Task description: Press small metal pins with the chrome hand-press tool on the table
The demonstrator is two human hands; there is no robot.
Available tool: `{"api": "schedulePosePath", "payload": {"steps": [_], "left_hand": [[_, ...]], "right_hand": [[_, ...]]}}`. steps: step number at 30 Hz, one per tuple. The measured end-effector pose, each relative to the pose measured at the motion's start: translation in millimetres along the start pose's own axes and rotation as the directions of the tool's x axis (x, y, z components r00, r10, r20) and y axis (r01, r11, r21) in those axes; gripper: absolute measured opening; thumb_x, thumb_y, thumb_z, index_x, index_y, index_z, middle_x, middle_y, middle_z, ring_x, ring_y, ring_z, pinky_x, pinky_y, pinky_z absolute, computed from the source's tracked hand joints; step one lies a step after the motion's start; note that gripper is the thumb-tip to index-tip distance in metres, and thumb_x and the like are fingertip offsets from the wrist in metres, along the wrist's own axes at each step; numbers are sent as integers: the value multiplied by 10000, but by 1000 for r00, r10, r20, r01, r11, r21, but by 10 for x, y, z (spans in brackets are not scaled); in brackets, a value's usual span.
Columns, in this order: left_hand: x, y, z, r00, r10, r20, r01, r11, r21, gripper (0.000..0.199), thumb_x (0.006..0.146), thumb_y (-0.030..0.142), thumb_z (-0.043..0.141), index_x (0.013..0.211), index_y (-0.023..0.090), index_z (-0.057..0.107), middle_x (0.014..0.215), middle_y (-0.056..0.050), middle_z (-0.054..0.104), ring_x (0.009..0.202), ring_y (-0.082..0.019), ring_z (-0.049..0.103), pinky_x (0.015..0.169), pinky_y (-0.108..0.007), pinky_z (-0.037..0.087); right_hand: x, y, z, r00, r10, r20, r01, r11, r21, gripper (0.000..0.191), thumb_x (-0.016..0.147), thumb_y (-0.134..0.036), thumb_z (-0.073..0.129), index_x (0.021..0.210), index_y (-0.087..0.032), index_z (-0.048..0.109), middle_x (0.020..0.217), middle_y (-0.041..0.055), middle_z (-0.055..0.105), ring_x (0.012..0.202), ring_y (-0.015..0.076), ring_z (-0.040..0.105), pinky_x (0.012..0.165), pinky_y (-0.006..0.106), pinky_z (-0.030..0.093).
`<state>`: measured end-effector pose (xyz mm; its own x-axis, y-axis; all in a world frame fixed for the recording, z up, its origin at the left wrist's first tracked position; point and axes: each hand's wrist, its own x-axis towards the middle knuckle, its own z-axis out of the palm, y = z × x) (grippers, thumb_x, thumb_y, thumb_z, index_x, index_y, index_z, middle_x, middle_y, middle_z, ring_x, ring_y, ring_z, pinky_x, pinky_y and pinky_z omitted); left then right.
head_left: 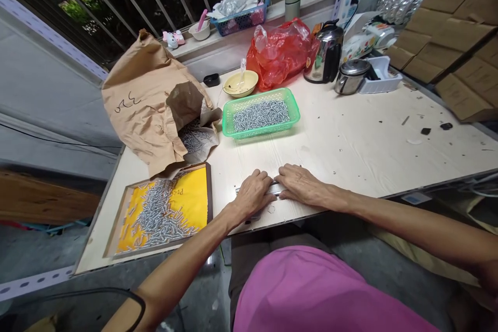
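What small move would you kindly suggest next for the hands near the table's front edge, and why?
Perhaps lift the right hand slightly while the left hand steadies the pale bar: both hands rest at it, hiding much of it, so a little clearance might show how it lies.

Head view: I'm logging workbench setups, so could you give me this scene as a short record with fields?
left hand: at a slim silvery bar, its grip partly hidden
right hand: at the same bar, palm down
bar: mostly covered by the hands; exact type unclear
front left: shallow yellow-bottomed tray holding loose small metal parts
beyond hands: green plastic basket with similar parts
behind tray: brown paper bag, similar parts at its mouth
back of table: red plastic bag, metal kettle
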<state>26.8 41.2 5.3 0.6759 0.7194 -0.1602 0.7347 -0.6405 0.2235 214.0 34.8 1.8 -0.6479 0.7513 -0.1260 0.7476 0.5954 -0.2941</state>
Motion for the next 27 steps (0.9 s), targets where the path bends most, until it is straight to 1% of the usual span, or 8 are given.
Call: {"api": "schedulePosePath", "payload": {"steps": [3,9,12,14,16,20,23,27], "left_hand": [[-22,14,54,999,-39,-15,38,999,-25,138,847,317,605,860,180,589,853,-48,561,882,-218,505,746,-333,442],[-17,30,83,996,-88,-3,88,995,42,157,879,323,557,835,177,593,865,-52,585,878,-220,525,724,-328,455],[-79,51,98,992,-115,-55,118,992,52,247,862,346,580,1034,169,572,980,-75,596,947,-238,535,773,-357,478],[-162,102,157,979,-146,-145,150,988,23,379,859,325,585,1190,165,495,1139,-112,572,1035,-255,527,842,-397,480],[-264,192,254,962,-149,-230,151,988,-8,413,873,270,559,1256,164,445,1293,-150,505,1138,-273,499,924,-442,456],[-429,433,479,953,-73,-293,53,996,-74,405,891,241,526,1279,161,443,1384,-163,461,1284,-292,422,1033,-471,395],[-483,561,593,950,-75,-302,32,989,-145,432,910,287,495,1318,165,420,1378,-159,482,1313,-282,409,1075,-493,357],[-515,602,643,944,-101,-315,40,980,-196,401,936,318,439,1306,165,439,1343,-143,522,1291,-262,444,1102,-500,324]], "right_hand": [[54,1,118,999,-28,-28,27,999,-35,154,887,-271,564,897,-127,618,915,95,601,904,214,529,769,323,352],[82,-23,218,997,-40,-68,35,997,-65,231,946,-270,452,869,-130,618,854,79,599,840,204,524,734,329,329],[56,39,152,992,-31,-123,29,999,-19,242,889,-336,557,1006,-132,611,966,93,584,920,223,502,778,335,338],[48,121,97,989,-54,-134,58,998,30,443,822,-454,627,1129,-138,577,1054,109,562,963,239,481,798,342,350],[58,198,56,990,-80,-115,88,994,60,509,831,-530,581,1160,-141,572,1057,117,563,956,241,477,807,347,357],[152,228,62,988,-49,-147,57,997,50,310,951,-360,430,1039,-144,633,970,108,587,936,217,485,815,328,350],[287,191,108,985,-6,-175,7,1000,5,228,933,-279,466,942,-139,645,959,109,597,926,218,480,776,317,345],[502,234,106,982,-36,-183,26,998,-54,191,923,-273,483,881,-171,638,930,83,621,907,221,472,758,326,320]]}}
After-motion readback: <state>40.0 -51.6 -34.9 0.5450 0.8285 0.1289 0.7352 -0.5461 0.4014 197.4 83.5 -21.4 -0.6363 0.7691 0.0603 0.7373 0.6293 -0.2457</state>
